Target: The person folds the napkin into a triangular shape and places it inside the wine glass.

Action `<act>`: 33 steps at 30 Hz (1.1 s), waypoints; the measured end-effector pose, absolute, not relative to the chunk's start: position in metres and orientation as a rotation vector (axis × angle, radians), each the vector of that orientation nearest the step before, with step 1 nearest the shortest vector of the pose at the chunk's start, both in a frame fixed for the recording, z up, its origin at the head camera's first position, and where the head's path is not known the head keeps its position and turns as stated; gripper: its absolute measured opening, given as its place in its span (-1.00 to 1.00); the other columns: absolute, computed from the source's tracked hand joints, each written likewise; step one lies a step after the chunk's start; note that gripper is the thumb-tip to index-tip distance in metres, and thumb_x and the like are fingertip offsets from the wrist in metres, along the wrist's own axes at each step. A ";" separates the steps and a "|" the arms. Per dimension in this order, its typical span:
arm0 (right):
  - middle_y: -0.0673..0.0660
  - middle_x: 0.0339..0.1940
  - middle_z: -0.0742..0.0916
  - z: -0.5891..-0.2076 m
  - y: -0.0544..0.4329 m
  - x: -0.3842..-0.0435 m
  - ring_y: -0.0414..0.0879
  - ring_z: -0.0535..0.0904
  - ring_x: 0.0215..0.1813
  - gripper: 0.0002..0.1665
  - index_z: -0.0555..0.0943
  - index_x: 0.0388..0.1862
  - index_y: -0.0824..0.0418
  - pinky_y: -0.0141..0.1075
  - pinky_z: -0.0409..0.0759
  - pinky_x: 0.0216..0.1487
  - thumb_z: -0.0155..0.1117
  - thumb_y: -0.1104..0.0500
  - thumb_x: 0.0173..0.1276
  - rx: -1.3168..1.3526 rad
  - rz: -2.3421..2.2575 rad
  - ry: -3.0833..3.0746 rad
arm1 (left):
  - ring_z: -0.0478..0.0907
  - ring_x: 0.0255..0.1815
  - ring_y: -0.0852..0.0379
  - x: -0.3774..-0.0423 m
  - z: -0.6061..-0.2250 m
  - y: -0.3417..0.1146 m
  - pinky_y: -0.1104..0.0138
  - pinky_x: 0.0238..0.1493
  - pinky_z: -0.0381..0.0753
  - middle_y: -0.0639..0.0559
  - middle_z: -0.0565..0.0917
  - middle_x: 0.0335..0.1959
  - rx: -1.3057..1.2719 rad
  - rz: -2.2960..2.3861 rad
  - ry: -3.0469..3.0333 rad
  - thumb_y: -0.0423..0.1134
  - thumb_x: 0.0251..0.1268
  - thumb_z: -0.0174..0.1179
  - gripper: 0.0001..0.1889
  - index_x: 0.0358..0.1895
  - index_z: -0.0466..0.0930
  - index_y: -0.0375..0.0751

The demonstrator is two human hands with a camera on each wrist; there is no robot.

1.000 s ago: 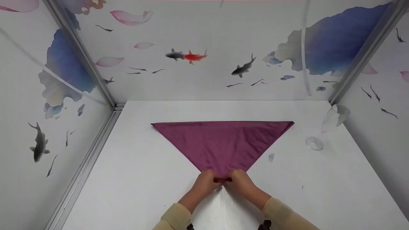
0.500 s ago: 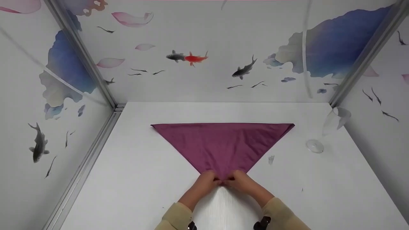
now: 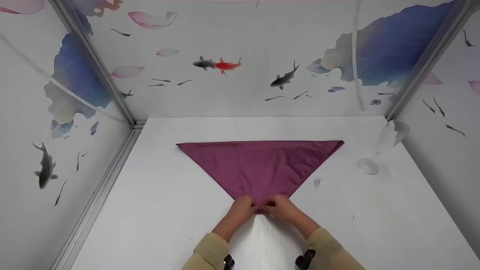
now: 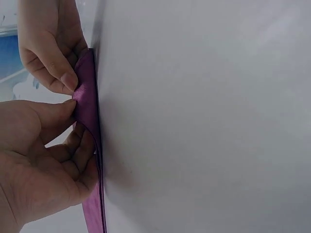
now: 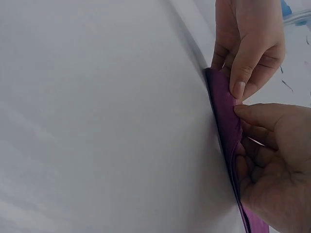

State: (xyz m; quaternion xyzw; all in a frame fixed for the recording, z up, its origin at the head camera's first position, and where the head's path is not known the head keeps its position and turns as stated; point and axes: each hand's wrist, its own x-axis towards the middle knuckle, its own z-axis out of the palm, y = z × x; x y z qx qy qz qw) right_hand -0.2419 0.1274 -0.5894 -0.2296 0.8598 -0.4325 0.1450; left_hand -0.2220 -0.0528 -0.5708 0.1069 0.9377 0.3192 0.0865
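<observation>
A purple cloth [image 3: 258, 168] lies on the white table as a triangle, its long edge away from me and its point toward me. At that point my left hand [image 3: 240, 210] and right hand [image 3: 284, 210] are side by side, fingertips almost meeting. In the left wrist view, thumb and fingers of the left hand [image 4: 41, 160] pinch a narrow turned-over fold [image 4: 86, 92] standing at the cloth's near end. The right wrist view has the right hand [image 5: 277, 155] pinching the same fold [image 5: 224, 104]. Part of the near point is hidden behind the fingers.
At the back right a clear plastic cup [image 3: 392, 137] stands near the side wall, with a clear round lid [image 3: 368, 166] in front of it. A small translucent scrap [image 3: 317, 182] lies right of the cloth. Walls printed with fish enclose the table.
The dark rolled strip seen between the hands a second ago gave way to a downward tip, and now a short blunt fold shows there. The rest of the cloth lies as before.
</observation>
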 end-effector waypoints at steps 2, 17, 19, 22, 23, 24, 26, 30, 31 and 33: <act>-0.05 -0.44 0.67 -0.590 0.127 -0.241 -0.21 0.51 -0.42 -0.92 0.70 -0.29 0.21 -0.34 0.52 -0.39 0.32 0.21 0.35 -0.635 -1.240 2.493 | 0.31 -0.51 0.18 -0.222 -0.569 -0.052 0.31 -0.45 0.39 0.13 0.42 -0.60 0.307 0.937 2.798 -0.36 0.29 0.25 -0.72 -0.60 0.47 -0.18; -0.05 -0.48 0.62 -0.591 0.118 -0.241 -0.17 0.44 -0.38 -0.92 0.64 -0.42 0.24 -0.29 0.47 -0.36 0.34 0.34 0.27 -0.673 -1.201 2.654 | 0.47 -0.49 0.20 -0.226 -0.570 -0.049 0.30 -0.40 0.51 0.07 0.65 -0.55 0.318 0.820 2.944 -0.23 0.02 0.48 -0.82 -0.53 0.67 -0.17; -0.07 -0.54 0.59 -0.591 0.117 -0.241 -0.18 0.42 -0.42 -0.87 0.62 -0.48 0.23 -0.30 0.45 -0.40 0.34 0.35 0.25 -0.682 -1.197 2.682 | 0.50 -0.51 0.19 -0.224 -0.571 -0.050 0.28 -0.43 0.52 0.06 0.65 -0.56 0.369 0.718 3.020 -0.20 0.04 0.47 -0.81 -0.56 0.66 -0.14; -0.12 -0.61 0.51 -0.592 0.115 -0.241 -0.21 0.37 -0.49 -0.78 0.58 -0.57 0.18 -0.33 0.40 -0.46 0.35 0.34 0.24 -0.687 -1.181 2.718 | 0.53 -0.52 0.17 -0.221 -0.572 -0.052 0.27 -0.44 0.53 0.06 0.64 -0.58 0.508 0.542 3.112 -0.14 0.07 0.44 -0.76 -0.61 0.62 -0.12; -0.13 -0.63 0.49 -0.592 0.114 -0.241 -0.22 0.36 -0.51 -0.76 0.57 -0.60 0.18 -0.33 0.39 -0.47 0.36 0.34 0.23 -0.698 -1.179 2.730 | 0.54 -0.51 0.16 -0.220 -0.572 -0.053 0.28 -0.43 0.53 0.07 0.63 -0.58 0.557 0.491 3.126 -0.11 0.08 0.44 -0.74 -0.61 0.61 -0.11; -0.13 -0.63 0.49 -0.592 0.113 -0.241 -0.22 0.35 -0.51 -0.76 0.57 -0.61 0.17 -0.32 0.39 -0.48 0.37 0.33 0.22 -0.708 -1.175 2.743 | 0.55 -0.49 0.15 -0.219 -0.572 -0.054 0.27 -0.41 0.54 0.07 0.63 -0.57 0.610 0.440 3.141 -0.09 0.08 0.44 -0.73 -0.60 0.61 -0.11; -0.11 -0.60 0.52 -0.593 0.113 -0.241 -0.22 0.37 -0.48 -0.79 0.59 -0.58 0.17 -0.31 0.40 -0.45 0.40 0.32 0.20 -0.734 -1.165 2.763 | 0.57 -0.44 0.13 -0.218 -0.573 -0.057 0.28 -0.35 0.54 0.08 0.62 -0.54 0.711 0.349 3.160 -0.07 0.06 0.45 -0.74 -0.57 0.64 -0.12; -0.02 -0.43 0.61 -0.594 0.116 -0.240 -0.17 0.45 -0.35 -0.92 0.68 -0.45 0.23 -0.26 0.50 -0.34 0.43 0.32 0.18 -0.873 -1.079 2.828 | 0.58 -0.40 0.12 -0.217 -0.576 -0.061 0.31 -0.32 0.54 0.09 0.62 -0.51 0.864 0.208 3.218 -0.05 0.04 0.46 -0.76 -0.48 0.70 -0.13; 0.01 -0.39 0.62 -0.594 0.117 -0.240 -0.15 0.48 -0.33 -0.95 0.70 -0.43 0.25 -0.26 0.52 -0.31 0.43 0.34 0.17 -0.926 -1.046 2.842 | 0.59 -0.40 0.12 -0.218 -0.578 -0.061 0.31 -0.32 0.54 0.09 0.62 -0.51 0.898 0.193 3.237 -0.06 0.03 0.47 -0.78 -0.48 0.71 -0.13; 0.03 -0.35 0.63 -0.594 0.119 -0.240 -0.14 0.50 -0.30 -0.97 0.70 -0.37 0.30 -0.30 0.53 -0.29 0.36 0.38 0.20 -0.879 -1.140 2.748 | 0.59 -0.41 0.12 -0.218 -0.580 -0.062 0.32 -0.34 0.55 0.09 0.62 -0.51 0.955 0.196 3.264 -0.08 0.04 0.45 -0.79 -0.49 0.70 -0.12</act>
